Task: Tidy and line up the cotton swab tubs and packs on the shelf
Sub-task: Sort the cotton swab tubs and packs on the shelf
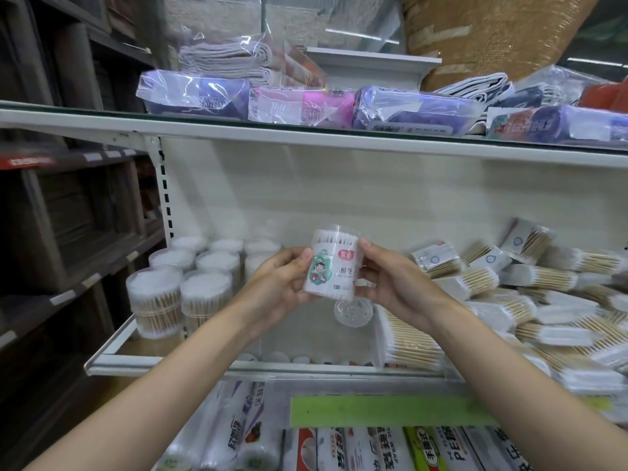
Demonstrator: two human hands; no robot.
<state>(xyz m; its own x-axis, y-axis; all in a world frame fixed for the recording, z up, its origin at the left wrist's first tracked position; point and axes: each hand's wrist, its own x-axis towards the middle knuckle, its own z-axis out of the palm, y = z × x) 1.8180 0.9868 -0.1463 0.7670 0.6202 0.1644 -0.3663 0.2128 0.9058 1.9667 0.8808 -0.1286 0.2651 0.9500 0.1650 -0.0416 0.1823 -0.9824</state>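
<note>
Nearest the camera, two bare forearms reach up from the bottom edge, over boxes of plastic wrap (367, 450) on the lower shelf, toward the white middle shelf (163, 365).

The job looks partly done. At the far left of that shelf a group of clear round tubs (180, 290) stands upright in fairly tidy rows, touching one another. To the right, flat packs of wooden-stemmed swabs (530, 300) lie in a loose heap, tilted and overlapping, some propped against the back panel; these still want squaring up. The middle stretch between tubs and heap holds little beyond a clear perforated lid or disc (353, 312) lying below the hands, so there seems room to extend the rows.

One labelled tub (334, 263) is held in the air between both hands, upright, tipped slightly, its label facing the camera, above the middle of the shelf and touching nothing else. The left hand (282, 283) wraps its left side, thumb across the front and fingers curled behind. The right hand (390, 280) pinches the right side, thumb near the top and fingertips lower down.
</note>
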